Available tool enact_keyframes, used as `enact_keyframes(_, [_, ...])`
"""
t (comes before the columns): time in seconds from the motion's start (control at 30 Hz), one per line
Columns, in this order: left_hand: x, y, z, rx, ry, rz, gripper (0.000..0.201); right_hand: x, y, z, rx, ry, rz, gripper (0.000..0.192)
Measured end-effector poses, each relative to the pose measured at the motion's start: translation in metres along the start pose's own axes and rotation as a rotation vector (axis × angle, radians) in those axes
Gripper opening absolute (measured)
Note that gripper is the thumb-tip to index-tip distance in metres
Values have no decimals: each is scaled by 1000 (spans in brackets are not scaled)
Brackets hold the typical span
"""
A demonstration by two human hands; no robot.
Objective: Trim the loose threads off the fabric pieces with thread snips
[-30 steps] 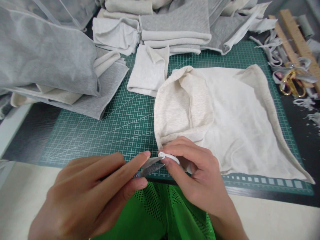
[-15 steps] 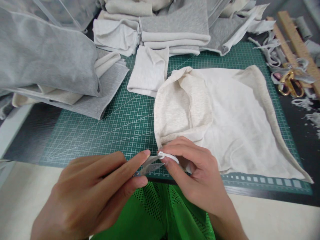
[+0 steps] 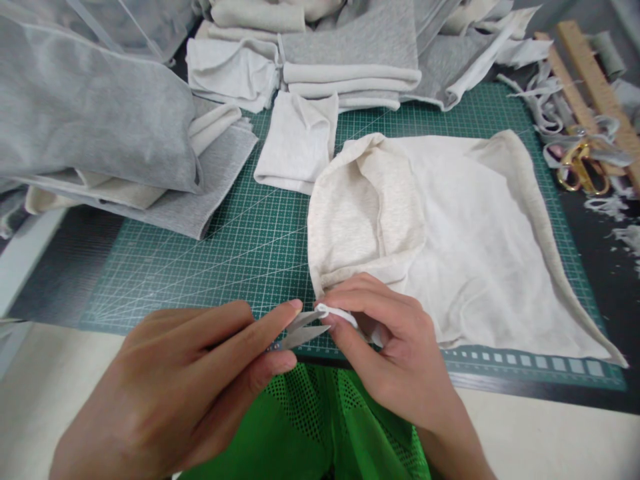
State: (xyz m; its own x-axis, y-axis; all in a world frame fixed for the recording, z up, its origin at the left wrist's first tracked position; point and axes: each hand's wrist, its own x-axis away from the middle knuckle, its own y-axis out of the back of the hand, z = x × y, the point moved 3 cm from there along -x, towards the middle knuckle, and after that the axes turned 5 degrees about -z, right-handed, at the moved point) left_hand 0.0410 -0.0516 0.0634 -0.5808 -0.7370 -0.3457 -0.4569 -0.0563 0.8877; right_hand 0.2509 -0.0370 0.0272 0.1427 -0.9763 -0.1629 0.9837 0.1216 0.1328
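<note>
While our left hand [image 3: 170, 387] gripped a small pair of snips [image 3: 300, 331], its fingers closed around them and the blades parted, our right hand [image 3: 395, 360] pinched the rolled corner of a cream cloth [image 3: 465, 247] at the blade tips. The cloth lay spread on the green cutting mat [image 3: 220, 260] on the tabletop, near its front edge. Folded grey fabric [image 3: 350, 53] sat behind, gold scissors [image 3: 580, 167] far right.

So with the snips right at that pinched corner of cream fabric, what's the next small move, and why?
Probably close the thread snips on the corner. The left hand holds them with blades parted and their tips at the pinched bit of the cream fabric, which the right hand holds at the cutting mat edge. Whether a thread lies between the blades is too small to tell.
</note>
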Motion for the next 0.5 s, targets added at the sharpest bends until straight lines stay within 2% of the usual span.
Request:
enact_keyframes(0.2, [-3, -4, 4, 47, 36, 0, 36, 0, -1, 0, -5, 3, 5, 19])
enact_keyframes(0.5, [-16, -13, 19, 367, 93, 10, 31, 0, 0, 0, -6, 13, -5, 17])
